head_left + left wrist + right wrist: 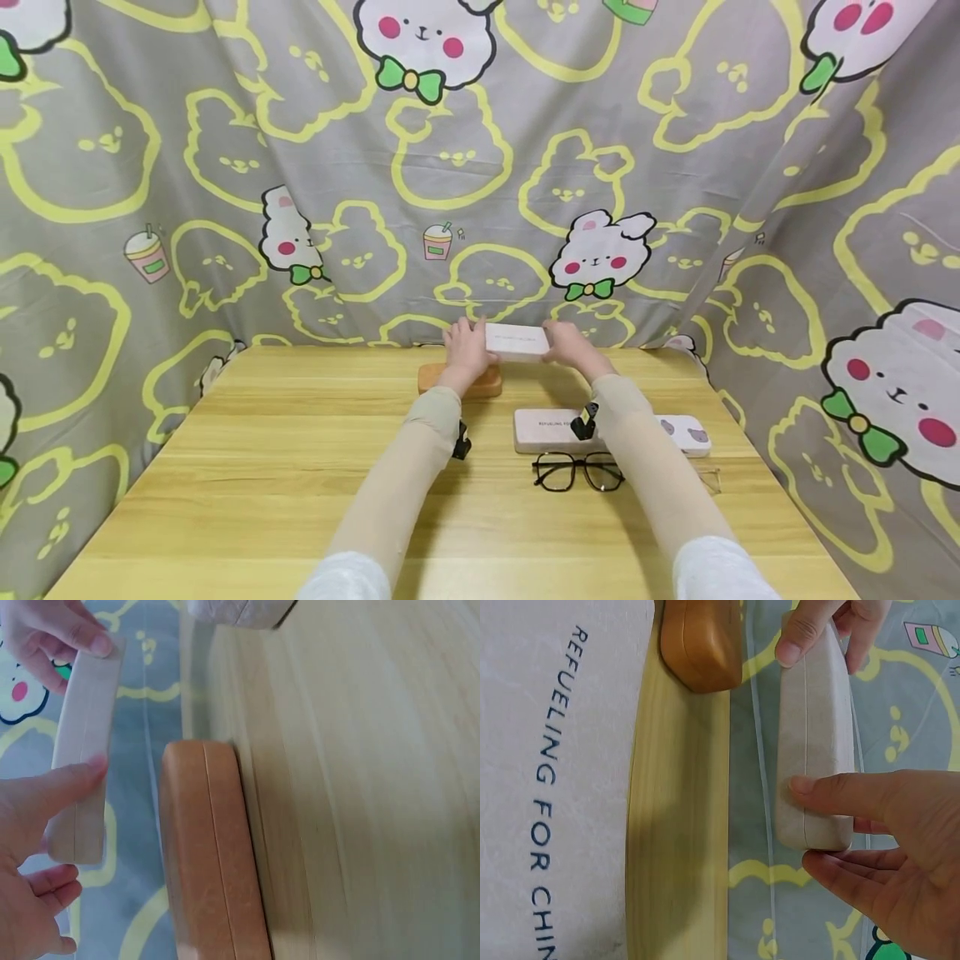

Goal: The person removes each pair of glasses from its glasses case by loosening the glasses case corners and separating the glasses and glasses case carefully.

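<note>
A whitish glasses case [517, 342] is held up above the far edge of the table, its lid seam closed. My left hand [468, 352] grips its left end, and my right hand [572, 346] grips the right end, thumbs on the near side. In the left wrist view the case [90, 712] spans between both hands. An orange-brown glasses case [480, 381] lies on the table just below my left hand. Nearer me, under my right forearm, lies a pale case with printed lettering [543, 427].
Black-framed glasses [573, 472] lie in front of the lettered case. A white patterned case [688, 433] and thin-framed glasses [708, 478] are partly hidden by my right arm. The wooden table [247, 483] meets a patterned curtain [465, 167] at the back and sides.
</note>
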